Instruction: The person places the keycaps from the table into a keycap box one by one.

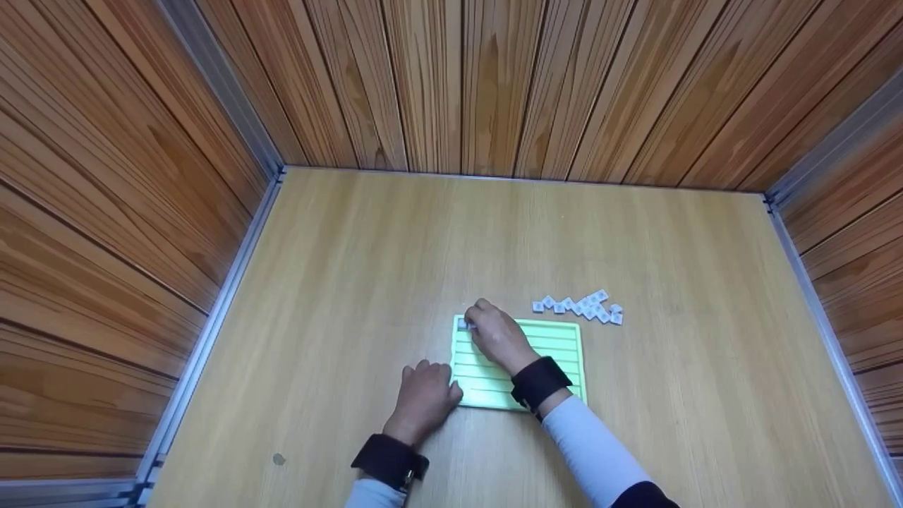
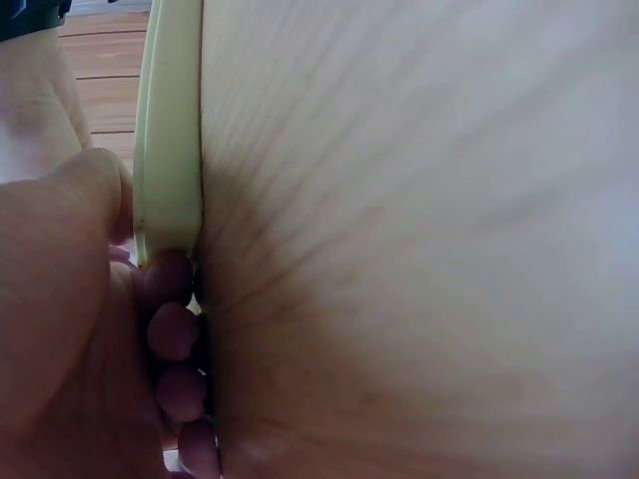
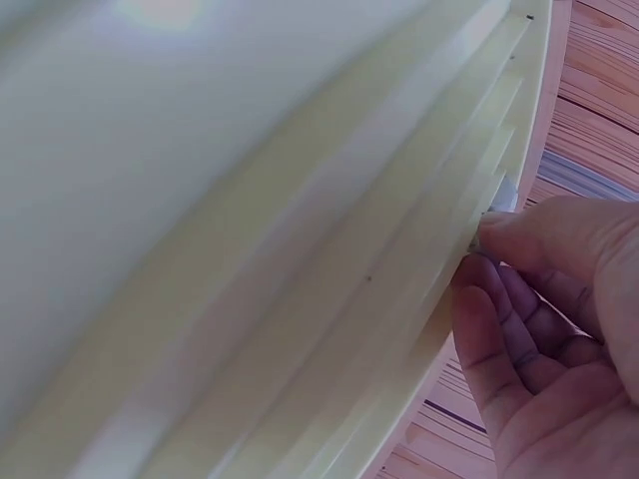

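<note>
Right fingers: the right hand pinches a small white square tile between thumb and fingertips, fingers together on it, at the far left corner of the tray.
Left fingers: the left hand has its fingers curled against the near left edge of the tray, knuckles down on the worktop, pressing the rim.
Tray: a pale green rectangular plastic tray with raised ribs running left to right lies flat near the middle of the worktop, partly covered by the right hand.
Loose tiles: a scatter of small white square tiles lies just beyond the tray's far right corner, on the worktop.
Worktop: light wood-grain worktop, bounded by brown wood-panelled walls on the left, far and right sides.
Wrists: a dark band sits on each wrist, above white sleeves.
</note>
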Available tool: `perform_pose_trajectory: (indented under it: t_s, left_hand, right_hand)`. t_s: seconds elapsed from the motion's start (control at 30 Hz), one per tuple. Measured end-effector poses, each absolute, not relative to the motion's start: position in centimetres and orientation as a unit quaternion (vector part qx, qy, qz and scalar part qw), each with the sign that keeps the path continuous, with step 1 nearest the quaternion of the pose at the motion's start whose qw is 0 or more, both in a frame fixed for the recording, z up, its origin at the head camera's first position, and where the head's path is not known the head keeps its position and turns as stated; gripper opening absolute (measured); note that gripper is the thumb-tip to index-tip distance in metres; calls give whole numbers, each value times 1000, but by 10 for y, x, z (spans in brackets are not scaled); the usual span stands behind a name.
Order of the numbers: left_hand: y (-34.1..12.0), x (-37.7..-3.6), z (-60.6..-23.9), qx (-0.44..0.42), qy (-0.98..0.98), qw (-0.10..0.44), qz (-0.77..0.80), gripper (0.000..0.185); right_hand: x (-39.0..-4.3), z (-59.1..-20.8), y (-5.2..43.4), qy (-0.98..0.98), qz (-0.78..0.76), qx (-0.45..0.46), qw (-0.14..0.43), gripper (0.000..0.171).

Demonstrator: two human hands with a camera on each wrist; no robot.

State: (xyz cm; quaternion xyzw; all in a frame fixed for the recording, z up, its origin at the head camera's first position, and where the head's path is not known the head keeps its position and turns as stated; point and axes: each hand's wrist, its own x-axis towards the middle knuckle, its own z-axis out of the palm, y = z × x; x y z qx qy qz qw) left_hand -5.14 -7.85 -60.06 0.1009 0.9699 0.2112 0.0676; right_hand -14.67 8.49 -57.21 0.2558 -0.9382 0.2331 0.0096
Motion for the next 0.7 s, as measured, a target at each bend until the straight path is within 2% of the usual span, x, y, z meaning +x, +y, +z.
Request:
perform_pose_trajectory:
  t_s: [0.5, 0.7]
  left_hand:
    - [-78, -50, -599, 110, 971, 55, 203, 20]
    - [-78, -50, -600, 106, 969, 54, 214, 21]
  right_hand:
    - [-146, -572, 84, -943, 226, 243, 1, 19]
    - [-145, -572, 86, -938, 231, 256, 28, 20]
